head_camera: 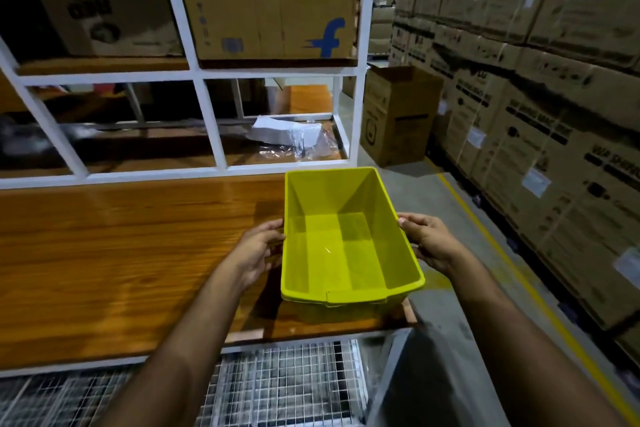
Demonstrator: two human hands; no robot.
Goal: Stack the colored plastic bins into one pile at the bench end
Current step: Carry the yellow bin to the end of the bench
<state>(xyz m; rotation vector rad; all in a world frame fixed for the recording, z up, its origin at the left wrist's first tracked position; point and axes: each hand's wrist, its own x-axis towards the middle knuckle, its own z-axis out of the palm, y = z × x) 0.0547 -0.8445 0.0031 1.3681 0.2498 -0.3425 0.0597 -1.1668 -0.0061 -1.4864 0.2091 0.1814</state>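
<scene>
The yellow bin (346, 246) sits open side up at the right end of the wooden bench (121, 253), its near right corner reaching past the bench edge over the floor. Its long axis runs near to far, away from the person, tilted a little to the left at the far end. The left hand (258, 251) is on the bin's left long wall, the fingers curled around the rim and side. The right hand (427, 241) mirrors it on the right long wall, fingers wrapped at the rim, thumb on top. So the bin lies squarely between the two hands, each about equally near and roughly at mid-length. Whether it rests on the bench or is just lifted cannot be told. No other colored bin shows here; this one looks like the base of the pile.
</scene>
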